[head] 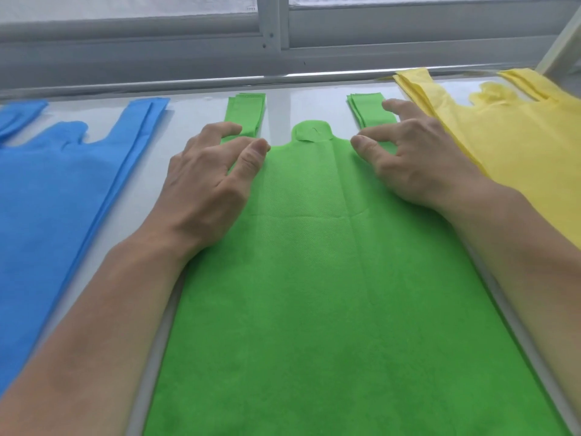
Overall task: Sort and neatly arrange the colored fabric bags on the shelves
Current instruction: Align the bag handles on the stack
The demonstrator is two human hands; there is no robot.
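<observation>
A stack of green fabric bags [314,278] lies flat in the middle of the white shelf [195,105], its two handles pointing away from me. My left hand [207,177] lies on the base of the left handle, fingers curled, and pinches it between thumb and fingertips. At the base of the right handle my right hand [415,158] pinches the fabric with thumb and a bent finger, while its index finger lies along the handle. A blue bag stack [59,190] lies to the left. To the right sits a yellow bag stack [515,143].
A grey window frame [283,33] runs along the back of the shelf. A white upright post [562,42] stands at the far right corner. Narrow strips of bare shelf separate the three stacks.
</observation>
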